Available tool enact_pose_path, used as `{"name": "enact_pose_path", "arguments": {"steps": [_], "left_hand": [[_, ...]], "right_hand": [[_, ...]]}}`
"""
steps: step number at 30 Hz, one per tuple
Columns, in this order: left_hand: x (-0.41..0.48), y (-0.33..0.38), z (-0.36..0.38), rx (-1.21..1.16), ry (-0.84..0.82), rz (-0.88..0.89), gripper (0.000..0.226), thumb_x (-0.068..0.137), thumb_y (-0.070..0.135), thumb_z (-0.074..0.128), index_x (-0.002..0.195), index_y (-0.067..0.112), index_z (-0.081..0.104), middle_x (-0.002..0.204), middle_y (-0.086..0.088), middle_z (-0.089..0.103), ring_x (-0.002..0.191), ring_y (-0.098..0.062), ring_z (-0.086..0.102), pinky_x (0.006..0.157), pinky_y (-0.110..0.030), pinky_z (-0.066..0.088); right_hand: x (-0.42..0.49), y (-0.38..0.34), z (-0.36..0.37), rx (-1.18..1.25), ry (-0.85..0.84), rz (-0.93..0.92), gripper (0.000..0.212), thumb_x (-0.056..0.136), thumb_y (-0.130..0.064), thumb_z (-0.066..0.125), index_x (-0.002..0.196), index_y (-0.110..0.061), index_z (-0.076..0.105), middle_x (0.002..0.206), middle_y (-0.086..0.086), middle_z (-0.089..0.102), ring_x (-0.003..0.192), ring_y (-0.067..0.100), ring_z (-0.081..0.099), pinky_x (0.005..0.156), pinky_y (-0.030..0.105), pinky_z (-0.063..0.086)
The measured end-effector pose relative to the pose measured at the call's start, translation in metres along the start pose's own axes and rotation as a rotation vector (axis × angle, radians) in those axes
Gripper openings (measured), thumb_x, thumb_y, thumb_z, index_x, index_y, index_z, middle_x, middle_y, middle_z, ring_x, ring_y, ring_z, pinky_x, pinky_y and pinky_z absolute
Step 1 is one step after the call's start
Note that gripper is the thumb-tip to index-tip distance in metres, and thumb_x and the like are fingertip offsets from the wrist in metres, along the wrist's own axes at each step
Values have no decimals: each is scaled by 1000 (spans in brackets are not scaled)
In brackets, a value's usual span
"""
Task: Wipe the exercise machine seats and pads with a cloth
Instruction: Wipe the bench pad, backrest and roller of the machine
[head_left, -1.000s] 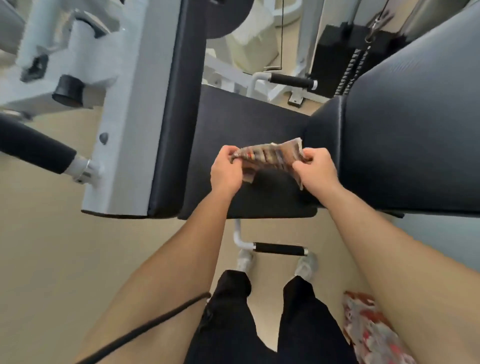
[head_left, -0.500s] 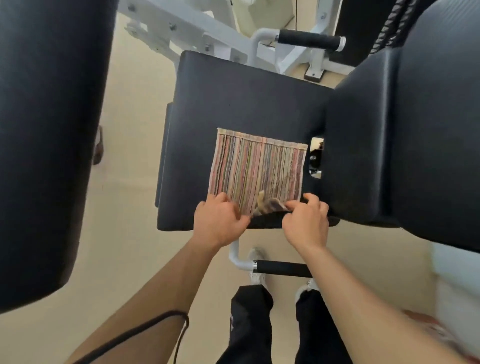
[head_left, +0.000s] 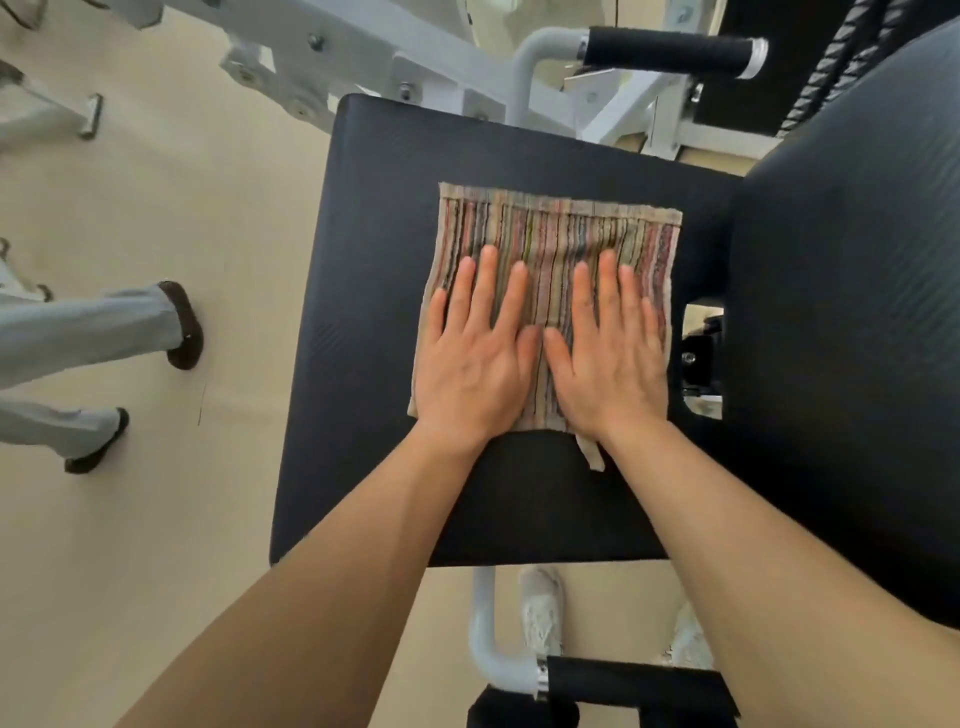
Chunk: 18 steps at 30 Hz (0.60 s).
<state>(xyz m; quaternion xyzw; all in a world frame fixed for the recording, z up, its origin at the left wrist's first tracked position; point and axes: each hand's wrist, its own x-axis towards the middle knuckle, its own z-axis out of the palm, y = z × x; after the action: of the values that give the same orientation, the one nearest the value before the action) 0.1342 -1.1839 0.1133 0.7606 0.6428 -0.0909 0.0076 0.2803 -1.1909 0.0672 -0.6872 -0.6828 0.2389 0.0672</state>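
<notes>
- While both palms lie flat on it, the striped, multicoloured woven cloth (head_left: 558, 234) sits spread on the black padded vinyl seat (head_left: 374, 312), right of centre, near the large black textured backrest pad (head_left: 841, 312).
- Your left hand (head_left: 475, 364) covers the cloth's near left part and your right hand (head_left: 605, 358) its near right part, thumbs almost touching. Each grip is wide, fingers straight, pressing rather than holding.
- Judge the cloth as light, soft and limp: it will likely bunch under uneven pressure, so push through the palms from the near half.
- The seat looks firm and fairly smooth, so the cloth should glide easily.
- The cloth looks thin and roughly square, with fine stripes in pink, green, grey and black, a plain hem along the far edge and a small loose tab (head_left: 592, 452) trailing past the near edge.
- Much of the seat's left and near surface lies uncovered, so the wiping seems barely begun.
</notes>
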Motion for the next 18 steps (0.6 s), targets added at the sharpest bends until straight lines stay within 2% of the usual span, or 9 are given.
{"name": "enact_pose_path", "arguments": {"steps": [3, 6, 9, 13, 18], "left_hand": [[34, 0, -1, 3, 27, -28, 61, 105, 46, 17, 161, 25, 7, 169, -5, 0, 155, -22, -1, 125, -45, 7], [32, -2, -3, 23, 19, 0, 61, 106, 47, 17, 161, 22, 6, 168, -6, -1, 155, -24, -2, 125, -45, 7], [-24, -5, 0, 25, -36, 34, 63, 107, 47, 17, 161, 19, 2, 168, -7, -5, 155, -24, -5, 125, -47, 7], [-95, -9, 4, 57, -116, 61, 63, 106, 46, 21, 161, 17, 7, 168, -8, 0, 155, -25, -1, 124, -48, 13], [2, -7, 1, 40, -3, 60, 62, 106, 48, 17, 161, 22, 7, 168, -7, 1, 155, -24, 1, 125, -46, 9]], "right_hand": [[29, -2, -3, 4, 39, -2, 70, 102, -54, 11, 160, -20, -7, 168, 6, -15, 155, 21, -12, 127, 44, -1], [17, -2, -2, 23, 24, 9, 70, 103, -53, 12, 161, -18, -7, 168, 6, -16, 155, 21, -13, 127, 45, 0], [-40, -9, 9, 21, 9, -10, 70, 104, -51, 15, 161, -14, -2, 169, 8, -11, 156, 23, -8, 127, 46, 5], [-103, -10, 21, 26, -94, -66, 70, 103, -52, 14, 161, -16, -1, 169, 5, -10, 156, 20, -8, 127, 45, 6], [-8, -2, 2, 54, 13, 4, 67, 103, -52, 14, 160, -22, -6, 168, 2, -14, 155, 19, -12, 127, 43, -1]]}}
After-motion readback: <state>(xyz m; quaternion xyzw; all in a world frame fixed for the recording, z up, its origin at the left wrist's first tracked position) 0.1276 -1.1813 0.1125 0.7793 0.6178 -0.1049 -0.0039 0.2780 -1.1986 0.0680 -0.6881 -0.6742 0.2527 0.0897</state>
